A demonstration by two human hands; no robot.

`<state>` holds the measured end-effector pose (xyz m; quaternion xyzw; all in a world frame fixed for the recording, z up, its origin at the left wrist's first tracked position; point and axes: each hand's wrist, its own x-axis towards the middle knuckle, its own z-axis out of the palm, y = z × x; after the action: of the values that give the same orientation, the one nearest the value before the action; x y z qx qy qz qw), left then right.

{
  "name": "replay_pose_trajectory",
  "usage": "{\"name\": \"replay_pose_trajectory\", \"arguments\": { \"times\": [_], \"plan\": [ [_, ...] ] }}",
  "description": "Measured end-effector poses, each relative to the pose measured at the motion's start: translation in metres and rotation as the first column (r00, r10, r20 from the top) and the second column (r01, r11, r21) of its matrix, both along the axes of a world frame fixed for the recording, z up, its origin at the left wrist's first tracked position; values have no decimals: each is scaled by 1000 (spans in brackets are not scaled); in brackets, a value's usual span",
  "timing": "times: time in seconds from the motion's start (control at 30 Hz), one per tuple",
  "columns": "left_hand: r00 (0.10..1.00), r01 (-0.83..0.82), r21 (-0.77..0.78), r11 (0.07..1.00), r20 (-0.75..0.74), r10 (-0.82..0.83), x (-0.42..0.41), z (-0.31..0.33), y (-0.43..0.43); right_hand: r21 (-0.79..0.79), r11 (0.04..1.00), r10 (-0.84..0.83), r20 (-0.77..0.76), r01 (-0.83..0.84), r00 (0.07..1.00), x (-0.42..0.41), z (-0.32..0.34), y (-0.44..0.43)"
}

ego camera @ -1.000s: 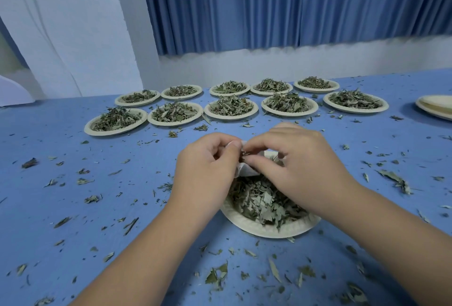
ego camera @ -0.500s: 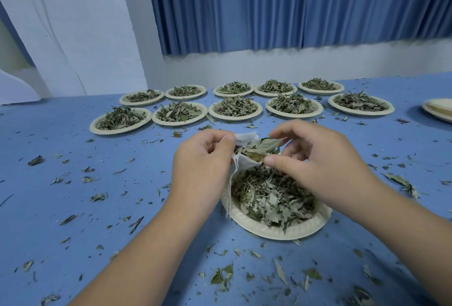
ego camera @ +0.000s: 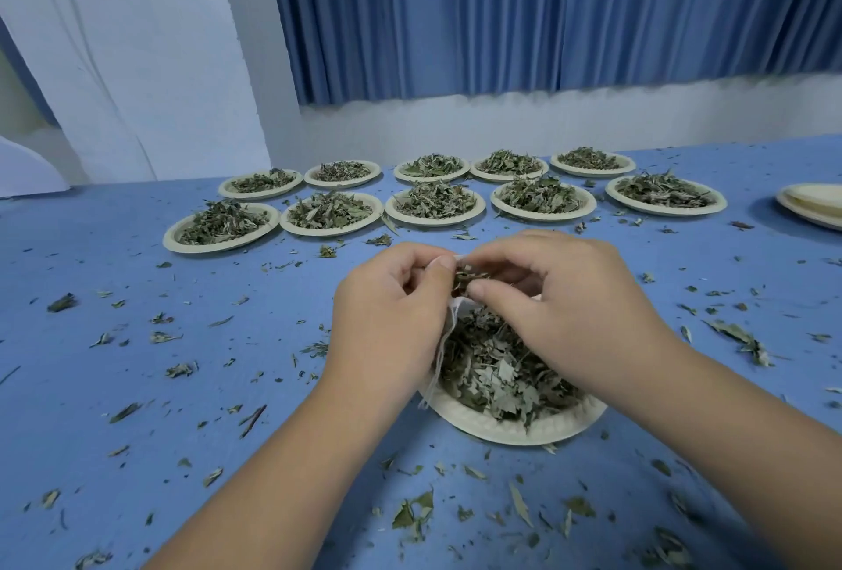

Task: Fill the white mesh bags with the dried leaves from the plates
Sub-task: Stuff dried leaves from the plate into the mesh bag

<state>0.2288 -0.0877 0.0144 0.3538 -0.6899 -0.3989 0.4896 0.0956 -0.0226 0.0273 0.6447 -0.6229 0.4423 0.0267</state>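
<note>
A: Where's the mesh bag [ego camera: 457,302]?

B: Between the two hands, up over the far side of the near plate [ego camera: 515,435]. It is mostly hidden and only a strip of white cloth shows. Its drawstring [ego camera: 439,355] hangs down beside the left hand toward the plate's rim.

A: Left hand [ego camera: 392,318]?

B: Fingers [ego camera: 439,267] curled in, pinching the bag's mouth on its left edge.

A: And the right hand [ego camera: 560,309]?

B: Thumb and forefinger closed on a small tuft of dried leaves [ego camera: 467,278], right at the bag's opening. The other fingers are bent over it. I can't tell from here whether the tuft is inside the mouth or only at it.

A: The near plate itself?

B: Pale paper, on the blue desk [ego camera: 136,250] directly under the hands. It carries a heap [ego camera: 496,369] of grey-green leaf, and the right hand covers part of that.

A: Farther out?

B: Ten filled plates [ego camera: 435,204] in two rows of five, toward the desk's far edge. A stack of bare plates [ego camera: 815,204] sits at the far right, partly out of sight. Leaf scraps [ego camera: 414,515] are scattered all over the desk, thickest near the person. Behind hangs a pleated blue curtain [ego camera: 501,8], with a white wall [ego camera: 114,45] to the left.
</note>
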Motion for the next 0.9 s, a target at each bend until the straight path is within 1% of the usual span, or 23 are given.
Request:
{"name": "replay_pose_trajectory", "arguments": {
  "times": [0.07, 0.1, 0.17, 0.23, 0.33, 0.37, 0.4, 0.43, 0.5, 0.57, 0.63, 0.67, 0.73, 0.8, 0.9],
  "plan": [
    [1000, -7, 5, 1000, -10, 7, 1, 0, -1, -30, 1000, 2, 52, 0, 999, 0, 2, 1],
    [1000, -2, 7, 1000, -18, 2, 0, 0, -1, -46, 999, -21, 27, 22, 999, 1, 3, 1],
    [999, 23, 15, 1000, -28, -23, 0, 1, 0, -48, 996, -85, -114, 80, 990, 5, 4, -1],
    [997, 55, 37, 998, -48, -53, 0, 1, 1, 0, 994, -104, -252, 108, 962, 10, 6, -6],
    [993, 81, 72, 994, -86, -75, 2, 1, -2, 153, 984, -28, -380, 93, 924, 10, 9, -11],
    [993, 84, 75, 994, -93, -77, 3, 1, -3, 195, 979, 28, -385, 52, 922, 9, 11, -11],
    [992, 83, 75, 994, -99, -75, 4, 1, -4, 224, 975, 88, -348, -9, 933, 7, 13, -10],
    [992, 77, 76, 994, -103, -69, 5, 1, -6, 232, 970, 136, -277, -72, 951, 4, 15, -8],
    [995, 47, 71, 996, -90, -41, 7, 0, -9, 195, 966, 192, -116, -167, 975, -4, 18, 0],
    [998, 11, 62, 998, -63, -7, 8, -1, -12, 136, 973, 190, -8, -187, 982, -13, 17, 7],
    [998, -18, 62, 998, -54, 21, 8, -2, -15, 103, 982, 155, 44, -159, 987, -20, 15, 15],
    [998, -28, 63, 998, -56, 32, 9, -2, -16, 123, 981, 142, 46, -147, 989, -24, 14, 20],
    [997, -37, 61, 997, -66, 41, 9, -2, -17, 249, 958, 149, -14, -141, 989, -30, 12, 29],
    [996, -38, 60, 997, -82, 43, 10, -2, -17, 395, 909, 179, -84, -132, 980, -37, 12, 37],
    [994, -39, 56, 998, -101, 44, 9, -2, -17, 518, 852, 177, -149, -75, 973, -42, 14, 43]
  ]
}}
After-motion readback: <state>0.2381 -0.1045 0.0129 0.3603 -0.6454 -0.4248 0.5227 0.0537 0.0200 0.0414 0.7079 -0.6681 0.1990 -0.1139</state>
